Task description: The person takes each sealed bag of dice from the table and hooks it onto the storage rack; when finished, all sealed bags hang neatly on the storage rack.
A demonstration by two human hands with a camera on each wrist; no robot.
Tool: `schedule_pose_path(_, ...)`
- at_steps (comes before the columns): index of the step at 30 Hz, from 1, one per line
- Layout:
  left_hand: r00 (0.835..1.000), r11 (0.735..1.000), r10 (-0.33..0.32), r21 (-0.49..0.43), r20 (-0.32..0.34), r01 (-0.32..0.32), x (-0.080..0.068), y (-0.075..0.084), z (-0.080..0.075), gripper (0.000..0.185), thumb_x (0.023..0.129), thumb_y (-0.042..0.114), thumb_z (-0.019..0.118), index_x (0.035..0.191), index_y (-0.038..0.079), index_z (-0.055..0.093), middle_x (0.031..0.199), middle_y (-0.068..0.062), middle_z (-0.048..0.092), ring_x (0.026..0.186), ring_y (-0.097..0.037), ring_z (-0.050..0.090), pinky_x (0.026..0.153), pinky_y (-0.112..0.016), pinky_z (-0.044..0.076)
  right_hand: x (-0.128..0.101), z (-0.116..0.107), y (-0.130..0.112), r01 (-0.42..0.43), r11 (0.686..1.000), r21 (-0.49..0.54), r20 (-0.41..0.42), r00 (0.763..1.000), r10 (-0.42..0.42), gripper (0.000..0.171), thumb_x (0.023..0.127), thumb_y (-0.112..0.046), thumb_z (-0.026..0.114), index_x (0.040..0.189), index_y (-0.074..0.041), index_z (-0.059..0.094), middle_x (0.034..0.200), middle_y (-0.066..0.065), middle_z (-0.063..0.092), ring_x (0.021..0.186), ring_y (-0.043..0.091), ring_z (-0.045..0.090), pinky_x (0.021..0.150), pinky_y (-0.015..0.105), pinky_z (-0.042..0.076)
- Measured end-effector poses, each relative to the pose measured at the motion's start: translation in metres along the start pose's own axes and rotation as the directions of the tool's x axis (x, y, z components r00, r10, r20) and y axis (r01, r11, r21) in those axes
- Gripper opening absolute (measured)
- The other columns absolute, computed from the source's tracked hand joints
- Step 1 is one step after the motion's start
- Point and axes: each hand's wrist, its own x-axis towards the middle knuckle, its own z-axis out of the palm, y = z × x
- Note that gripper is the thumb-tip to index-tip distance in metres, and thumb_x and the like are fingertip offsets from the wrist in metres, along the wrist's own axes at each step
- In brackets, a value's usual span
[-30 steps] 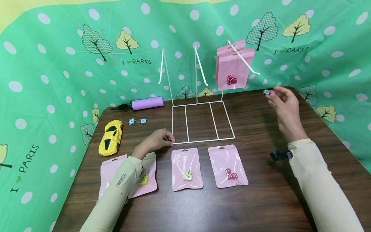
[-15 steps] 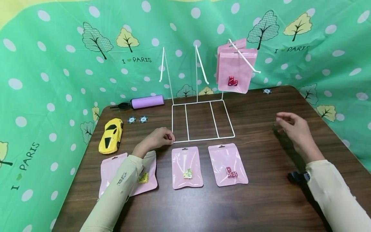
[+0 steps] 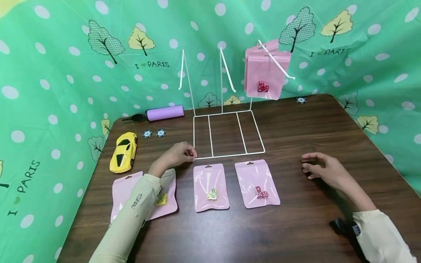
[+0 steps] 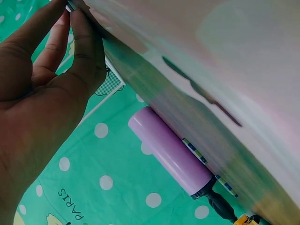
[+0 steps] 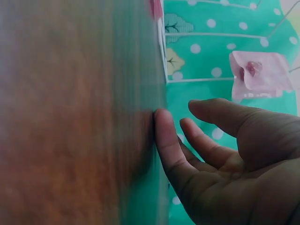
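Observation:
At the front left corner of a white wire display rack [image 3: 230, 155], my left hand [image 3: 177, 154] pinches the wire between thumb and fingers. My right hand [image 3: 327, 170] holds nothing; its fingers are loosely bent, low over the table right of the bags, and the left wrist view shows the pinch from behind. In front of the rack lie a pink zip bag of red dice [image 3: 254, 177] and one of pale dice [image 3: 210, 179]. Under my left forearm, partly hidden, are a bag with yellow dice [image 3: 168, 208] and another pink bag [image 3: 126, 182]. Pink bags with red dice [image 3: 258, 71] hang from the right hook.
A yellow toy car [image 3: 123, 152] stands at the left, near two poker chips [image 3: 154, 133]. Behind them lies a purple hand pump [image 3: 166, 113]. One more chip [image 3: 300, 100] sits at the back right. A green patterned cloth [image 3: 204, 22] surrounds the table.
My right hand has drawn back from the hanging bags, down and toward me. The left hand has stayed at the rack corner. The hanging bags have swung slightly.

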Motion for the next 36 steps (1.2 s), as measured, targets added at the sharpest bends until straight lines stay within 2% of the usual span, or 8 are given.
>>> schedule_pose_path(10, 1.0, 1.0, -0.006, 0.005, 0.007, 0.006, 0.001, 0.003, -0.003, 0.002, 0.098, 0.0, 0.078, 0.097, 0.002, 0.077, 0.094, -0.006, 0.072, 0.088, -0.018, 0.064, 0.081, -0.033, 0.055, -0.019, 0.031, -0.018, -0.027, 0.999, -0.018, 0.029, 0.999, 0.027, 0.034, 0.108, -0.002, 0.063, 0.135, 0.018, 0.055, 0.109, 0.021, 0.067, 0.082, 0.013, 0.07, 0.065, 0.035, 0.063)
schedule_pose_path(13, 1.0, 1.0, -0.009, 0.009, 0.0, 0.009, 0.001, 0.004, -0.004, 0.006, 0.098, -0.002, 0.077, 0.097, 0.004, 0.078, 0.094, -0.006, 0.072, 0.088, -0.019, 0.064, 0.081, -0.034, 0.055, -0.02, 0.04, -0.026, -0.007, 1.0, -0.01, 0.047, 0.999, 0.008, 0.034, 0.106, 0.001, 0.065, 0.134, 0.016, 0.057, 0.107, 0.018, 0.068, 0.078, 0.014, 0.068, 0.063, 0.035, 0.062)
schedule_pose_path(18, 1.0, 1.0, -0.013, 0.009, 0.0, 0.013, 0.001, 0.005, -0.004, 0.001, 0.099, 0.001, 0.077, 0.098, 0.001, 0.078, 0.094, -0.007, 0.072, 0.089, -0.019, 0.064, 0.082, -0.035, 0.056, -0.019, 0.055, -0.035, 0.045, 0.999, -0.018, 0.045, 0.998, -0.044, 0.031, 0.102, 0.001, 0.07, 0.131, 0.012, 0.062, 0.104, 0.015, 0.071, 0.069, 0.012, 0.063, 0.059, 0.032, 0.057)
schedule_pose_path(23, 1.0, 1.0, -0.013, 0.016, -0.001, 0.013, 0.0, 0.005, -0.003, 0.003, 0.098, 0.001, 0.078, 0.1, -0.001, 0.077, 0.093, -0.006, 0.072, 0.088, -0.018, 0.064, 0.082, -0.035, 0.055, -0.017, 0.065, -0.041, 0.065, 0.997, -0.028, 0.047, 0.997, -0.064, 0.03, 0.1, -0.001, 0.073, 0.128, 0.008, 0.066, 0.103, 0.012, 0.074, 0.066, 0.011, 0.059, 0.057, 0.029, 0.052)
schedule_pose_path(32, 1.0, 1.0, -0.017, 0.01, -0.001, 0.017, -0.002, 0.004, -0.001, 0.002, 0.099, 0.001, 0.077, 0.098, 0.002, 0.077, 0.093, -0.005, 0.071, 0.088, -0.018, 0.062, 0.082, -0.035, 0.054, -0.016, 0.075, -0.047, 0.087, 0.977, -0.192, 0.029, 0.996, -0.083, 0.025, 0.097, -0.011, 0.08, 0.12, -0.002, 0.073, 0.094, -0.001, 0.076, 0.081, 0.01, 0.058, 0.07, 0.027, 0.043)
schedule_pose_path(36, 1.0, 1.0, -0.022, 0.015, 0.006, 0.022, -0.002, 0.002, 0.0, 0.002, 0.099, 0.002, 0.077, 0.099, 0.001, 0.076, 0.092, -0.005, 0.071, 0.087, -0.018, 0.061, 0.081, -0.034, 0.053, -0.016, 0.08, -0.049, 0.08, 0.977, -0.198, 0.013, 0.997, -0.079, 0.026, 0.095, -0.011, 0.081, 0.119, -0.003, 0.074, 0.091, -0.003, 0.076, 0.079, 0.01, 0.059, 0.071, 0.028, 0.043)
